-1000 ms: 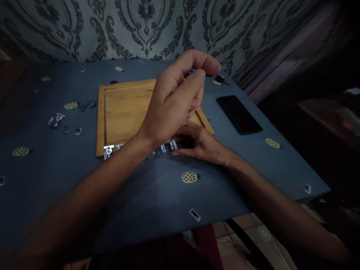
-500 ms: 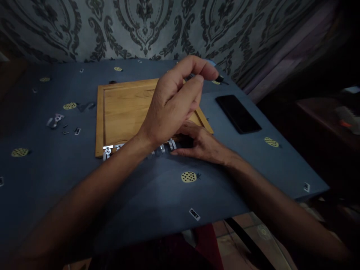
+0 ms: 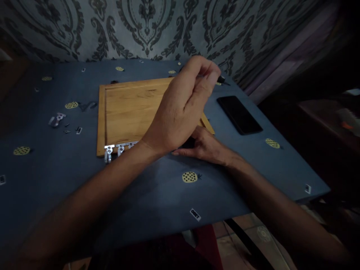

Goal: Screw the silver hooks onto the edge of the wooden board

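Patterned wallpaper (image 3: 146,28) is filling the back of this dim room, and in front of it a blue tablecloth (image 3: 157,198) dotted with yellow pineapples is covering the table. Here in the middle, a wooden board (image 3: 126,108) is lying flat, and a row of silver brackets (image 3: 109,152) is running along its near edge, at least three of them showing to the left of the left wrist, their ends sticking out past the wood. The left hand (image 3: 184,107) is hanging above the right part of the board, fingers bent over and thumb drawn up to them, and whether anything is sitting inside that grip I cannot tell. Lower down, the right hand (image 3: 206,144) is resting at the near right edge, thumb stretched to the left along the front, something dark showing between thumb and fingers, and I cannot tell if it is grasping an object there. Over on the right, a black phone (image 3: 239,114) is lying on the cloth, and beyond it a dark pointed thing (image 3: 223,80) is poking out past the left fingertips. Out left, a loose bracket (image 3: 59,119) is lying near some tiny screws (image 3: 66,131), well apart from both hands
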`<action>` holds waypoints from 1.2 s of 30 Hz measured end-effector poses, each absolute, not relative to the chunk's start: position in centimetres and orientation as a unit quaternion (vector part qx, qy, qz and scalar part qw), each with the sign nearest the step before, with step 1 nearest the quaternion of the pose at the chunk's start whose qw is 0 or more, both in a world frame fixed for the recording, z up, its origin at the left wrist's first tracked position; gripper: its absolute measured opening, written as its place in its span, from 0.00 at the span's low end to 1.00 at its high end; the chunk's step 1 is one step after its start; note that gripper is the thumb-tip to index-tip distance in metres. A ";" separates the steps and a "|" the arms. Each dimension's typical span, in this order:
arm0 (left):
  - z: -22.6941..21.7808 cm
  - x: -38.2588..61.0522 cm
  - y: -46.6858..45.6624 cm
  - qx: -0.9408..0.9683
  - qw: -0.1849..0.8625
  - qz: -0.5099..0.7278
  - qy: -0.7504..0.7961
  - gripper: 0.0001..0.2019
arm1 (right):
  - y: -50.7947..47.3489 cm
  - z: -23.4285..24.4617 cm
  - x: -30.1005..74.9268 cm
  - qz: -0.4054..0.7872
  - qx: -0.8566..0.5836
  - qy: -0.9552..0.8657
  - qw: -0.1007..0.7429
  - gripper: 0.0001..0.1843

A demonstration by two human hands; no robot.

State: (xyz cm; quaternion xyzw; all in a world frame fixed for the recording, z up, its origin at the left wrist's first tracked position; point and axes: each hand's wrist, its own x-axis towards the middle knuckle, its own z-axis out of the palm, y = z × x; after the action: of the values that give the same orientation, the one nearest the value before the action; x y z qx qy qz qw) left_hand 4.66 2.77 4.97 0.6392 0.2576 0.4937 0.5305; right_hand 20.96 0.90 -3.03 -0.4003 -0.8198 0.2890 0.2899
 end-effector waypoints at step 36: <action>7.3 3.8 3.4 0.637 0.581 0.460 0.214 0.20 | 1.0 -2.7 21.1 0.278 -0.399 -0.829 0.278 0.23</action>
State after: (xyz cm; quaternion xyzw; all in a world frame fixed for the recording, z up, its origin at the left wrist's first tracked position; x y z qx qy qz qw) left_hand 3.79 3.40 7.26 0.6365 0.2137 0.4603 0.5808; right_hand 21.08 0.99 -2.74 -0.3987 -0.8286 0.2784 0.2775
